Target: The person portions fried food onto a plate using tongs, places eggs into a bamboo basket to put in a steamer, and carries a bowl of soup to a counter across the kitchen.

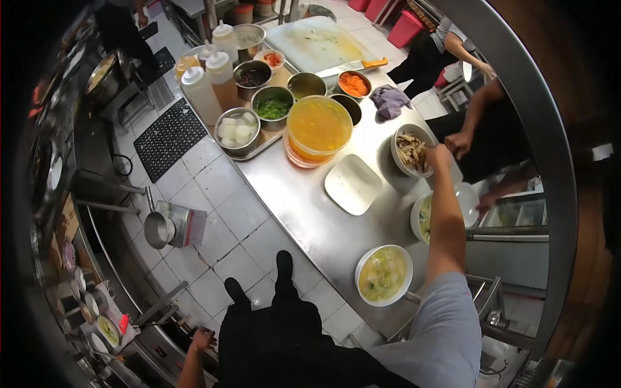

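Note:
My right hand [438,157] is at the near right side of a metal bowl [396,157] holding brown-and-cream strips [411,152], perhaps sliced mushrooms. Its fingers are drawn together and dip into the strips, hiding their tips. Below my right forearm, a white bowl of soup with pale green leaves [383,275] stands on the steel table; a second, similar bowl [424,218] is partly covered by the arm. To the left lies a shallow cream dish [353,184]. Low beside the stove edge hangs my left hand [204,338], its fingers loosely bent, with nothing visible in it.
A large tub of orange liquid [318,124] stands near a tray with sauce bottles [202,96] and several topping containers. An orange-handled knife [362,64] lies by a cutting board [317,42]. Across the table, a co-worker's hand [460,143] is close to the strip bowl.

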